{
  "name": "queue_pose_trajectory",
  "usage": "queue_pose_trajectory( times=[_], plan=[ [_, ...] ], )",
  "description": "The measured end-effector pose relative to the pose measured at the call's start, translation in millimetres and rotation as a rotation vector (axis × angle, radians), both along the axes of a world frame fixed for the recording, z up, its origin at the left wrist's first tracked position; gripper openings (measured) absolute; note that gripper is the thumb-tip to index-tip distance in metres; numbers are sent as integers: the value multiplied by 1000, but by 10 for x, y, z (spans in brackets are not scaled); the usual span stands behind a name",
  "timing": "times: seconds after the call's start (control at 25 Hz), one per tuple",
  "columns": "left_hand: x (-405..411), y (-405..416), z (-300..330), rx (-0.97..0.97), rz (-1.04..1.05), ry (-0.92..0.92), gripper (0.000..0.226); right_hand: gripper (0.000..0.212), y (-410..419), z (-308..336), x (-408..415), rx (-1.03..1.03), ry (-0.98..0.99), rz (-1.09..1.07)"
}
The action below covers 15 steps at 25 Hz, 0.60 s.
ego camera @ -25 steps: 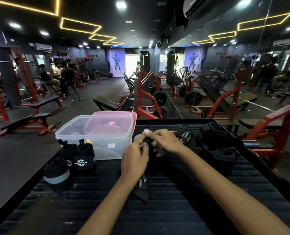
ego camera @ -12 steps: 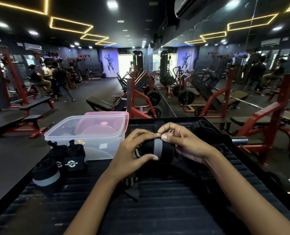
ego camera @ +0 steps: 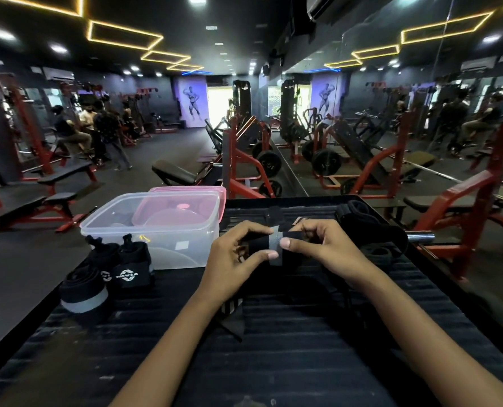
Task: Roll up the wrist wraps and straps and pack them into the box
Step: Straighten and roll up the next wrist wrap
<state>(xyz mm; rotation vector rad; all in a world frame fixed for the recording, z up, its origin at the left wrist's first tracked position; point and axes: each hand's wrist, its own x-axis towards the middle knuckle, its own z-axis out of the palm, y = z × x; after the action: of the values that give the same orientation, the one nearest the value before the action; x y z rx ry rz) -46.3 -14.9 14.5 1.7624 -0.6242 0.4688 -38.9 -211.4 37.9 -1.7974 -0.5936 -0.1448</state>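
Note:
A black wrist wrap with a grey stripe (ego camera: 275,248), rolled into a short cylinder, is held between both hands above the black ribbed table (ego camera: 273,362). My left hand (ego camera: 235,259) grips its left end with curled fingers and thumb. My right hand (ego camera: 320,248) pinches its right end. The clear plastic box (ego camera: 156,230) stands open at the table's far left with its pink lid (ego camera: 185,201) leaning inside. Two rolled black wraps with white logos (ego camera: 127,268) and a black roll with a grey band (ego camera: 83,292) sit left of the box front.
Loose black straps (ego camera: 370,230) lie piled at the table's far right. A striped strap end (ego camera: 232,315) lies under my left wrist. Red gym machines, benches and a mirror wall stand beyond the table; several people are at the far left.
The hands went from rolling the wrap flat near the table to holding the finished roll up between them. The camera view has shifted slightly.

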Motion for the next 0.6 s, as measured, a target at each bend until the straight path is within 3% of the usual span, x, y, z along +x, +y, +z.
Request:
queue_pose_trajectory(
  times=[0.16, 0.24, 0.36, 0.44, 0.6],
  plan=[
    [81, 18, -12, -120, 47, 21, 24, 36, 22, 5, -56, -86, -150, 0],
    [103, 49, -21, -127, 15, 36, 28, 34, 36, -8, -51, -88, -194, -35],
    [77, 47, -57, 30, -55, 24, 43, 26, -2, -54, -11, -49, -167, -106],
    [74, 37, -97, 192, 30, -32, 39, 22, -42, -99, -7, -78, -119, -106],
    [32, -3, -90, 139, 56, 25, 26, 39, -20, -138, -101, -54, -122, -79]
  ],
)
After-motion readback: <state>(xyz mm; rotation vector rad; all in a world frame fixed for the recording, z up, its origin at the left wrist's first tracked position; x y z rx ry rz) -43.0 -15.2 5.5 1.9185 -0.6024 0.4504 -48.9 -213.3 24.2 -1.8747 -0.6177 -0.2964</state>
